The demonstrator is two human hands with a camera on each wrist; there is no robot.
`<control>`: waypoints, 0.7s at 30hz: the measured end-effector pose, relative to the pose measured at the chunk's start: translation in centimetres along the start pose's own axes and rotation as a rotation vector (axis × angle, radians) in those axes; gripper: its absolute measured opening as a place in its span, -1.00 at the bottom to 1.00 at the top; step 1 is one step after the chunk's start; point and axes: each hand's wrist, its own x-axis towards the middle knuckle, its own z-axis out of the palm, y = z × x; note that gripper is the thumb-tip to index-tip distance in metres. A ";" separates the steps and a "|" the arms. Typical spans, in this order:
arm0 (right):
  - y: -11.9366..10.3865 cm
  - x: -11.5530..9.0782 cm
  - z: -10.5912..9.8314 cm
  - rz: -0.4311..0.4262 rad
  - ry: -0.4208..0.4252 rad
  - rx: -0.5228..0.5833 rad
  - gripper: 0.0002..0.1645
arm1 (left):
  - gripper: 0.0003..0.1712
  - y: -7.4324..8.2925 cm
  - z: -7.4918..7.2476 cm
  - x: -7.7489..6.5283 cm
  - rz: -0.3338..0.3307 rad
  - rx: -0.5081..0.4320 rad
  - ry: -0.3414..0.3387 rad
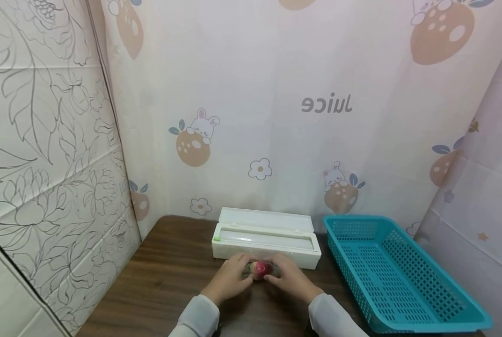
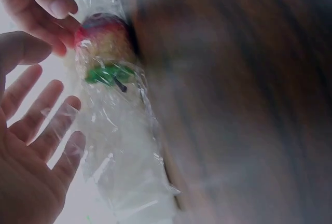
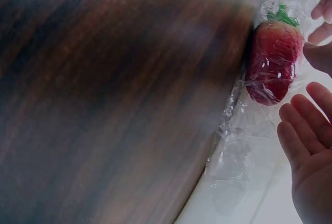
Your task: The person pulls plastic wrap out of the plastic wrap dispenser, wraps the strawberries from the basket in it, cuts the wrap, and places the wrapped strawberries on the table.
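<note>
A red strawberry (image 1: 261,270) with a green leafy cap lies on its side in clear cling film (image 3: 228,141), right in front of a white box. Its cap points left, towards my left hand (image 1: 232,277). The left fingers (image 2: 52,125) are spread and fairly straight, with film lying over some of them. From the other side my right hand (image 1: 290,277) faces the strawberry, fingers extended. In the right wrist view the right thumb (image 3: 319,57) overlaps the fruit's edge. Film stretches out past both ends of the strawberry.
Behind the hands stands the white cling film box (image 1: 267,241), lid raised, a green piece at its left end. To the right sits a teal plastic basket (image 1: 377,323). The dark wooden table (image 1: 162,267) backs onto a printed curtain (image 1: 242,117).
</note>
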 end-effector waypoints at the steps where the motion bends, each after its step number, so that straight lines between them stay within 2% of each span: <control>1: 0.1 0.0 0.1 0.008 -0.006 0.002 -0.51 | -0.50 0.2 0.1 0.1 0.000 0.031 0.003; 6: 0.3 0.0 0.5 0.009 -0.007 0.008 -0.55 | -0.54 0.5 0.7 0.3 -0.034 0.098 -0.021; 12: 0.7 -0.1 1.1 -0.025 0.009 -0.019 -0.54 | -0.50 0.2 1.4 0.4 -0.126 0.039 -0.094; 18: 0.8 0.2 1.5 -0.056 0.065 -0.060 -0.45 | -0.43 -0.1 1.6 0.9 -0.140 0.068 -0.081; 21: 0.6 0.5 1.8 -0.033 0.066 -0.081 -0.40 | -0.45 -0.2 1.6 1.4 -0.147 0.082 -0.076</control>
